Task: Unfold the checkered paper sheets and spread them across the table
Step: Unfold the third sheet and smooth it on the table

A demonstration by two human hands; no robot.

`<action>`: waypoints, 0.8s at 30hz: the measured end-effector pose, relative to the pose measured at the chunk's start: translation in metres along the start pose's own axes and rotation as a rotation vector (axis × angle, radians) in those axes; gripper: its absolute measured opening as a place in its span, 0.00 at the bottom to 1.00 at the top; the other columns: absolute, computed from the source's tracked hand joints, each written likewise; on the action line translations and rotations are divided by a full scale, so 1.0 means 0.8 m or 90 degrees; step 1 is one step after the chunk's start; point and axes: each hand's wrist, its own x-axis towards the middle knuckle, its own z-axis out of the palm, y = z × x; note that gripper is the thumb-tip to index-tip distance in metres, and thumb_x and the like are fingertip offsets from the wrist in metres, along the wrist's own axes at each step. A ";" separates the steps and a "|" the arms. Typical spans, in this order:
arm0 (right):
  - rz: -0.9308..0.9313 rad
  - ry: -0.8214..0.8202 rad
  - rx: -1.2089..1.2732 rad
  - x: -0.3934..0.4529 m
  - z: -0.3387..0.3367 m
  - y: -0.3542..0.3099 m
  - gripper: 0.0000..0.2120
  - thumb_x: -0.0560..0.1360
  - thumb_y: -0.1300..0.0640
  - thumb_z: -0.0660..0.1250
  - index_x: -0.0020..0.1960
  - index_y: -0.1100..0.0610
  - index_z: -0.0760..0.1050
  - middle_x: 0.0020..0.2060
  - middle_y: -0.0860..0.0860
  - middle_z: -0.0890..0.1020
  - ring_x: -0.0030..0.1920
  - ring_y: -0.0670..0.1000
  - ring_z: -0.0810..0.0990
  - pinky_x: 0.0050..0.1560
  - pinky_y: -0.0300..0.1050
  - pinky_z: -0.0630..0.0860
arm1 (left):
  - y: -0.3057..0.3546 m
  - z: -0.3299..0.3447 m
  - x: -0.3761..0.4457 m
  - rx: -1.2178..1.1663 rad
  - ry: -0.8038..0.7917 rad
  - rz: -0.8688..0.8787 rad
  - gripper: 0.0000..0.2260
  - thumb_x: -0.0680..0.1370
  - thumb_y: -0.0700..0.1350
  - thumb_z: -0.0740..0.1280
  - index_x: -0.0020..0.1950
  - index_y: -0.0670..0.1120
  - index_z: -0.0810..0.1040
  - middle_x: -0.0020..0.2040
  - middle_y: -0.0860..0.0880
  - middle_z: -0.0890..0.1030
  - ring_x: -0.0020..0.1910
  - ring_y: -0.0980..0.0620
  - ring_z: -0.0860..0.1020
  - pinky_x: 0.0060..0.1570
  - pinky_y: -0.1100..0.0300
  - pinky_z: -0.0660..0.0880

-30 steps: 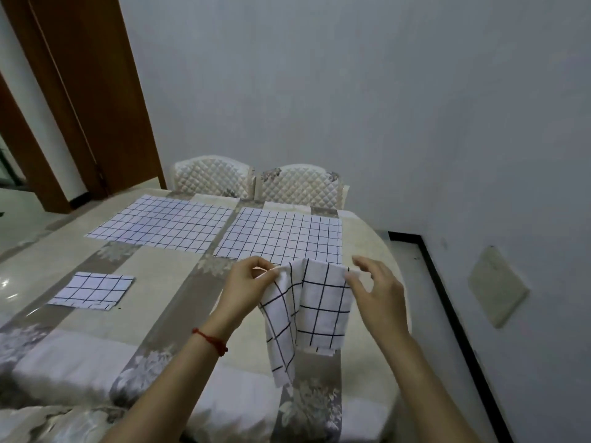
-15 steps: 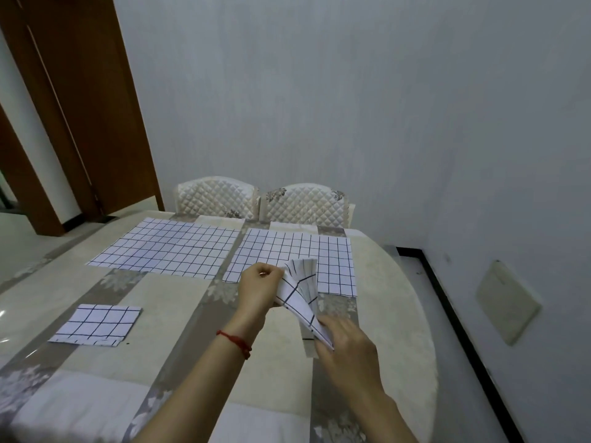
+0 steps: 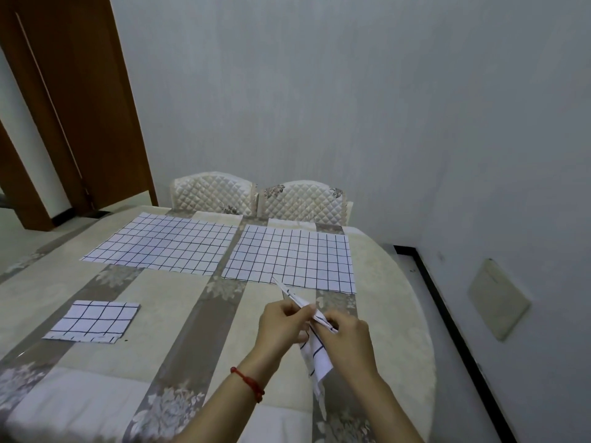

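Head view showed we pinched the folded sheet [image 3: 315, 343] between both hands [image 3: 284, 327] [image 3: 347, 338], its long axis running toward the tabletop's far edge [image 3: 204, 214].

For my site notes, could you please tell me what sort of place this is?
Most likely a home dining room: a round table under a floral cloth, two quilted chairs against its far side, and a wooden door at the left.
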 end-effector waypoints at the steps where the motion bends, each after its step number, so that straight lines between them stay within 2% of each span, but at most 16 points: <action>1: -0.001 -0.003 0.001 -0.003 -0.001 0.000 0.08 0.75 0.52 0.65 0.41 0.55 0.79 0.27 0.44 0.75 0.30 0.45 0.72 0.30 0.32 0.64 | -0.001 0.000 0.000 -0.009 0.002 0.001 0.08 0.73 0.43 0.68 0.41 0.38 0.82 0.41 0.40 0.83 0.42 0.46 0.82 0.37 0.58 0.81; 3: -0.012 -0.002 0.001 -0.008 -0.003 -0.001 0.09 0.74 0.50 0.65 0.48 0.53 0.80 0.35 0.45 0.81 0.36 0.45 0.77 0.34 0.31 0.69 | 0.000 0.001 -0.002 -0.033 0.000 0.005 0.08 0.74 0.40 0.67 0.36 0.40 0.81 0.37 0.43 0.84 0.39 0.51 0.82 0.34 0.62 0.80; 5: -0.034 0.000 -0.007 -0.012 -0.006 -0.001 0.12 0.74 0.48 0.65 0.54 0.51 0.79 0.42 0.47 0.84 0.40 0.47 0.79 0.38 0.34 0.73 | 0.001 0.002 -0.001 -0.052 0.007 0.011 0.08 0.74 0.40 0.67 0.36 0.40 0.82 0.37 0.44 0.84 0.39 0.51 0.83 0.36 0.61 0.80; 8: -0.038 0.006 -0.006 -0.016 -0.012 -0.002 0.14 0.75 0.48 0.64 0.58 0.49 0.77 0.45 0.45 0.83 0.43 0.46 0.80 0.42 0.35 0.76 | 0.003 0.004 0.001 -0.051 0.015 0.026 0.07 0.73 0.40 0.68 0.39 0.38 0.82 0.38 0.43 0.84 0.40 0.50 0.83 0.39 0.58 0.80; 10: -0.027 0.016 0.028 -0.018 -0.017 -0.003 0.12 0.74 0.49 0.65 0.57 0.50 0.79 0.40 0.40 0.81 0.42 0.44 0.80 0.42 0.35 0.76 | 0.005 0.006 0.001 -0.049 0.015 0.039 0.07 0.73 0.40 0.69 0.37 0.39 0.81 0.37 0.43 0.84 0.38 0.51 0.83 0.39 0.58 0.80; 13: -0.001 0.019 0.095 -0.019 -0.023 -0.007 0.08 0.75 0.54 0.65 0.52 0.49 0.80 0.31 0.38 0.78 0.35 0.38 0.78 0.33 0.28 0.72 | 0.010 0.006 0.002 -0.046 0.021 0.060 0.08 0.72 0.41 0.69 0.33 0.42 0.80 0.36 0.42 0.84 0.38 0.51 0.82 0.37 0.61 0.80; 14: 0.006 0.016 0.116 -0.019 -0.025 -0.009 0.07 0.76 0.55 0.64 0.47 0.47 0.80 0.25 0.38 0.75 0.31 0.38 0.75 0.30 0.28 0.69 | 0.010 0.005 0.002 -0.044 0.021 0.066 0.08 0.72 0.41 0.69 0.33 0.42 0.80 0.37 0.42 0.84 0.38 0.51 0.82 0.35 0.62 0.79; 16: 0.022 0.015 0.138 -0.019 -0.025 -0.007 0.12 0.77 0.57 0.61 0.37 0.48 0.76 0.19 0.42 0.71 0.25 0.42 0.69 0.26 0.32 0.62 | 0.011 0.002 0.004 -0.045 0.013 0.077 0.08 0.73 0.41 0.69 0.35 0.39 0.80 0.38 0.41 0.84 0.36 0.53 0.82 0.33 0.65 0.78; 19: 0.072 0.027 0.181 -0.016 -0.025 -0.005 0.15 0.78 0.58 0.59 0.34 0.60 0.73 0.21 0.46 0.64 0.24 0.44 0.60 0.26 0.35 0.58 | 0.012 -0.002 0.006 -0.044 -0.007 0.089 0.08 0.73 0.41 0.69 0.38 0.36 0.80 0.37 0.43 0.83 0.34 0.58 0.82 0.32 0.67 0.78; 22: 0.130 0.047 0.264 -0.010 -0.027 -0.006 0.14 0.77 0.61 0.58 0.33 0.57 0.66 0.28 0.51 0.64 0.30 0.47 0.61 0.29 0.37 0.58 | 0.012 -0.004 0.009 -0.037 -0.020 0.106 0.08 0.73 0.40 0.69 0.34 0.39 0.79 0.34 0.45 0.82 0.35 0.55 0.81 0.32 0.68 0.77; 24: 0.156 0.064 0.306 -0.005 -0.029 -0.004 0.14 0.76 0.61 0.59 0.32 0.56 0.66 0.29 0.54 0.66 0.32 0.50 0.63 0.34 0.42 0.60 | 0.011 -0.010 0.012 -0.022 -0.028 0.118 0.09 0.73 0.40 0.69 0.32 0.43 0.77 0.34 0.47 0.81 0.36 0.55 0.80 0.32 0.68 0.76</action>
